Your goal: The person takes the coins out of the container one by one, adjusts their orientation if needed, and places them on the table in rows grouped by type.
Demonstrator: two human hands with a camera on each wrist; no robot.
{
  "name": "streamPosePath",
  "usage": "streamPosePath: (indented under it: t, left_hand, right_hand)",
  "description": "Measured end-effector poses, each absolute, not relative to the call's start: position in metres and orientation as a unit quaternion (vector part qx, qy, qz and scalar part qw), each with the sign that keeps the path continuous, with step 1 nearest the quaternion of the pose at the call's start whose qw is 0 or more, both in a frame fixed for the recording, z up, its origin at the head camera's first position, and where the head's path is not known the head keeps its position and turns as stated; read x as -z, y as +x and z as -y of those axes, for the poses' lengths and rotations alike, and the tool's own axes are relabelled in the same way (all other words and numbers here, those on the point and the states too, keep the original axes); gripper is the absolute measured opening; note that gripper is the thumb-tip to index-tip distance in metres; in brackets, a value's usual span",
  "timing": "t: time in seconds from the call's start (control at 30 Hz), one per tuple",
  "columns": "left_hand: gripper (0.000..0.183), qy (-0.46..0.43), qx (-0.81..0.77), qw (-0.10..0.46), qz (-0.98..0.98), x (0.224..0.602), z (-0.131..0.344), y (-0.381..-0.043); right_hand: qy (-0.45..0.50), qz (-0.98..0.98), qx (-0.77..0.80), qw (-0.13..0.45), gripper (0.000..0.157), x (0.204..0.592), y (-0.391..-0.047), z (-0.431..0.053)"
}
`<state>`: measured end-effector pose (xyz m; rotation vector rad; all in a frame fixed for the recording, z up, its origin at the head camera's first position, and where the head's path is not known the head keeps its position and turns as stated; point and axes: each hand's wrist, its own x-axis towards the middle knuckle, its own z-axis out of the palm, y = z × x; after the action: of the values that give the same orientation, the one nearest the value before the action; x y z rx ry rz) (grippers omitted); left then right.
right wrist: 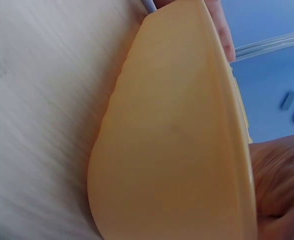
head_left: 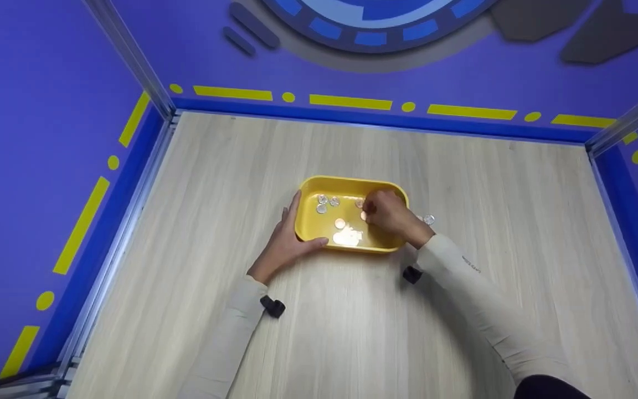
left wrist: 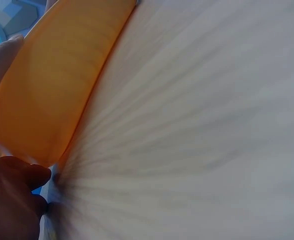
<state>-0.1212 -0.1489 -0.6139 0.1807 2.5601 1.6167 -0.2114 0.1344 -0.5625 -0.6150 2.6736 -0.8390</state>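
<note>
A yellow rectangular tray (head_left: 352, 249) stands on the table. My left hand (head_left: 286, 239) grips its left end, with the thumb over the near rim and the fingers along the outer wall. In the left wrist view the tray's side (left wrist: 57, 80) shows beside that thumb and fingers. Inside lie several coins, silvery ones (head_left: 321, 209) at the left and a coppery one (head_left: 340, 223) near the middle. My right hand (head_left: 390, 213) reaches into the right half, fingers bent down beside a coin (head_left: 363, 215); what its fingertips hold is hidden. The tray wall (right wrist: 172, 125) mostly blocks the right wrist view.
Outside the tray, just right of it by my right wrist, a silvery coin (head_left: 429, 219) lies on the wood-grain table (head_left: 341, 332). Blue-purple panels (head_left: 352, 83) with yellow markings border the table at the back and both sides.
</note>
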Motion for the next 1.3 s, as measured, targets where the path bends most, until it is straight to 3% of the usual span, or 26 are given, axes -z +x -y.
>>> streamPosePath:
  t: [0.2,0.33,0.53,0.97,1.3]
  left_hand:
    - [0.136,0.059,-0.531,0.056,-0.844,0.614,0.148,-0.121]
    - [0.136,0.060,-0.531,0.050,-0.844,0.615,0.148,-0.121]
    - [0.136,0.070,-0.529,0.041,-0.845,0.617,0.148,-0.121]
    - [0.135,0.066,-0.535,0.038,-0.841,0.616,0.147,-0.121]
    - [0.137,0.059,-0.541,0.046,-0.838,0.616,0.147,-0.120]
  right_hand:
    - [-0.207,-0.919,0.297,0.155,0.009,0.561,-0.203,-0.133]
    - [-0.215,-0.923,0.289,0.135,0.000,0.560,-0.196,-0.132]
    - [-0.224,-0.921,0.302,0.101,0.006,0.551,-0.189,-0.138]
    - [-0.186,-0.901,0.389,0.053,0.009,0.530,-0.178,-0.179]
    - [-0.131,-0.884,0.444,0.057,0.009,0.533,-0.165,-0.210]
